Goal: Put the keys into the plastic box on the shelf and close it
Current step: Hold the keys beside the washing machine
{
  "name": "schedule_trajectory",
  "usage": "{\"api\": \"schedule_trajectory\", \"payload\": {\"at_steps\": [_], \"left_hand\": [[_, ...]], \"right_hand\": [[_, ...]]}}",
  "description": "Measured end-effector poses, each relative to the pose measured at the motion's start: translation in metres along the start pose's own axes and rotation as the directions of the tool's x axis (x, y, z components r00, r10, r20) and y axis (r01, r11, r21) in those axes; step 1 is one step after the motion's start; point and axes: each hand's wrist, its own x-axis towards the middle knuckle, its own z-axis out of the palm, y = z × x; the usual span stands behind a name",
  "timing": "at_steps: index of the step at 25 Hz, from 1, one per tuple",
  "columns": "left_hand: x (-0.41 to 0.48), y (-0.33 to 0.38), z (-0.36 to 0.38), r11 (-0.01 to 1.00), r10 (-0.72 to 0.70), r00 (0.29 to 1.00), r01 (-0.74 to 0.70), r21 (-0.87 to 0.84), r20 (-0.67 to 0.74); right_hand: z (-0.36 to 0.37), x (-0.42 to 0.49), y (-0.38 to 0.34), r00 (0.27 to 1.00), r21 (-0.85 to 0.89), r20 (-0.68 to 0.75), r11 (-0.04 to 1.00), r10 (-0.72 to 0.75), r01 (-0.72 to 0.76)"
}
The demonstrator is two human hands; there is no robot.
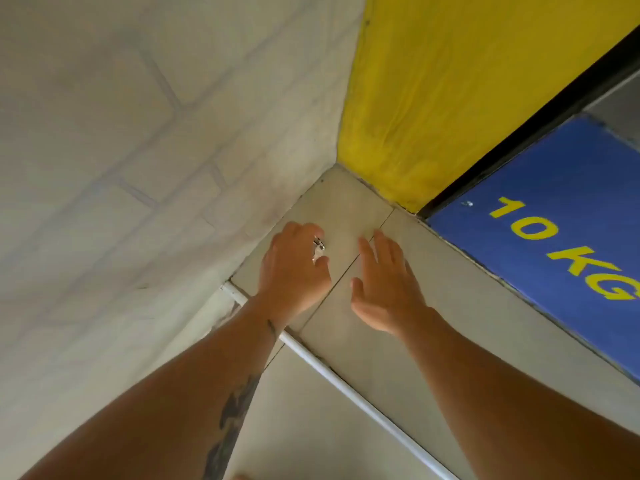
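Note:
My left hand [294, 268] is held out in front of me with its fingers curled around small silver keys [318, 245]; only a bit of metal shows between thumb and fingers. Beside it, a little to the right, my right hand [388, 289] is flat with fingers apart and holds nothing. Both hands hang above a pale tiled floor in a room corner. No plastic box and no shelf appear in the head view.
A white brick wall [121, 150] fills the left side and a yellow wall [450, 81] the upper right. A blue panel marked "10 KG" [561, 244] lies at right. A thin white pipe [346, 386] runs across the floor tiles [346, 202].

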Motion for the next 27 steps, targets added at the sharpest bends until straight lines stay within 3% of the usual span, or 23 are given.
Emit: {"api": "schedule_trajectory", "payload": {"at_steps": [2, 6, 9, 14, 16, 19, 22, 27], "left_hand": [[0.008, -0.002, 0.008, 0.995, 0.049, 0.998, -0.046, 0.089, -0.036], [0.016, -0.011, 0.021, 0.940, 0.116, 0.992, -0.095, 0.328, -0.044], [0.013, -0.019, 0.026, 0.905, 0.200, 0.978, -0.161, 0.394, -0.058], [0.024, -0.027, 0.016, 0.822, 0.275, 0.958, -0.279, 0.496, 0.083], [0.026, -0.029, 0.007, 0.880, 0.214, 0.971, -0.240, 0.409, 0.108], [0.015, -0.015, -0.021, 0.996, -0.071, 0.993, 0.066, 0.055, 0.096], [-0.005, 0.008, -0.056, 0.942, -0.283, 0.948, 0.304, -0.142, 0.146], [-0.060, 0.061, -0.126, 0.861, -0.357, 0.920, 0.391, -0.325, 0.161]], "right_hand": [[0.012, 0.003, 0.001, 0.996, -0.037, -0.086, 0.999, 0.010, -0.013], [0.033, 0.000, 0.006, 0.991, -0.077, -0.130, 0.997, -0.019, 0.009], [0.037, 0.000, 0.011, 0.990, -0.098, -0.138, 0.995, -0.017, 0.003], [0.041, 0.000, 0.009, 0.990, -0.103, -0.138, 0.995, -0.014, 0.000], [0.040, -0.001, 0.007, 0.994, -0.104, -0.108, 0.994, 0.013, -0.024], [0.020, 0.000, 0.004, 1.000, -0.092, 0.016, 0.995, 0.027, -0.025], [-0.017, -0.012, 0.001, 0.985, 0.019, 0.168, 0.999, 0.043, -0.047], [-0.060, -0.107, -0.029, 0.970, 0.206, 0.228, 0.970, 0.084, -0.133]]}}
